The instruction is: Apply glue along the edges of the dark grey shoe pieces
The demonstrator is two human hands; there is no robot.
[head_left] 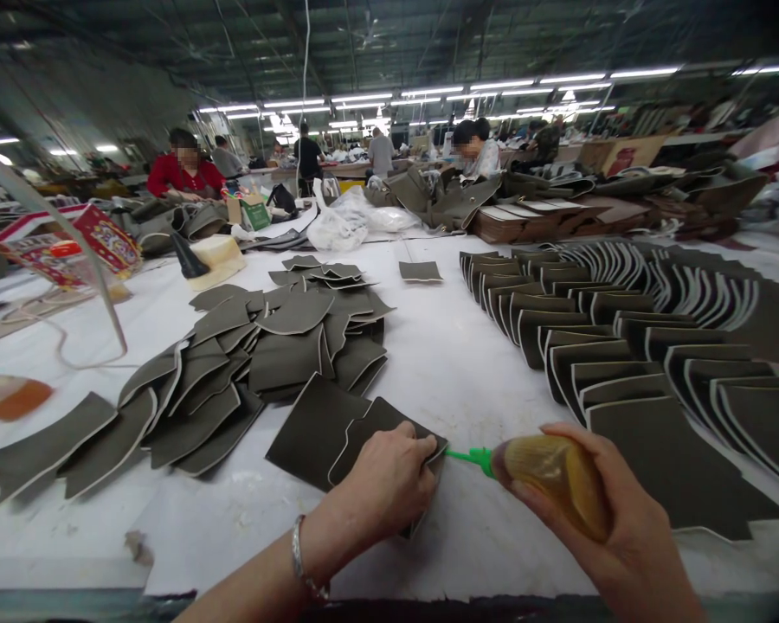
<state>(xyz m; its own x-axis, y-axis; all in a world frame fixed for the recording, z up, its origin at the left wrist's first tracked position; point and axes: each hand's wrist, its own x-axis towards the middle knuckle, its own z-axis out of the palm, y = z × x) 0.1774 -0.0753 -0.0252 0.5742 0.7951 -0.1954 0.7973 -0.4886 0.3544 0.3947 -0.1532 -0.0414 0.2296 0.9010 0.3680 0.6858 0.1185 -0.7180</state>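
Observation:
My left hand (389,480) is closed, pressing down on a dark olive leather piece (370,428) that lies on the white table (441,346) on top of a second, similar piece (305,428). My right hand (597,510) grips a soft amber glue bottle (555,480). Its green nozzle (471,456) points left and touches the edge of the piece beside my left fingers. A silver bracelet (299,558) circles my left wrist.
A loose heap of cut olive pieces (253,355) spreads to the left. Overlapping rows of glued pieces (629,337) fill the right. Another amber bottle (6,396) lies far left. Other workers (185,169) sit at the table's far side among stacked material (545,216).

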